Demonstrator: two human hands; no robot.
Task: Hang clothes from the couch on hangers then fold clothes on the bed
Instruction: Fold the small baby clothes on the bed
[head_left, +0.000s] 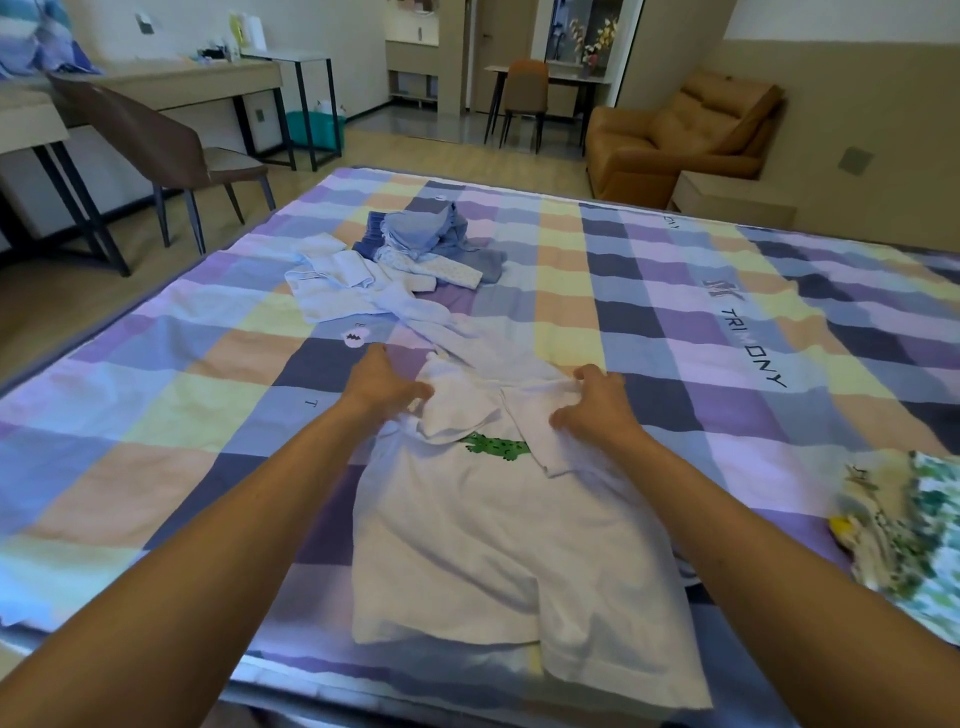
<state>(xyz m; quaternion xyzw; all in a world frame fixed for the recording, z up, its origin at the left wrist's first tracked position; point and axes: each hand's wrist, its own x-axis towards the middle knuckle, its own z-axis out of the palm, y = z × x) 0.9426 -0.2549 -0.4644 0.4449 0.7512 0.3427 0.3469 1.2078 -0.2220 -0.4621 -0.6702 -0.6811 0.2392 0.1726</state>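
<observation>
Checkered bed (675, 312) fills frame; left hand (382, 387) and right hand (597, 402) both pinch white shirt (493, 545) at center, unfolded clothes pile (415, 244) above.

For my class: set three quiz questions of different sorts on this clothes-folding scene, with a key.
1. True or false: the left hand and the right hand both hold the white T-shirt with a green crocodile print.
2. Which lies on the checked bedsheet at the person's right? A) folded green floral garment B) black shoe C) wooden hanger
3. Fill in: the heap of blue clothes lies ___ the T-shirt.
Key: 1 true; 2 A; 3 beyond.
</observation>
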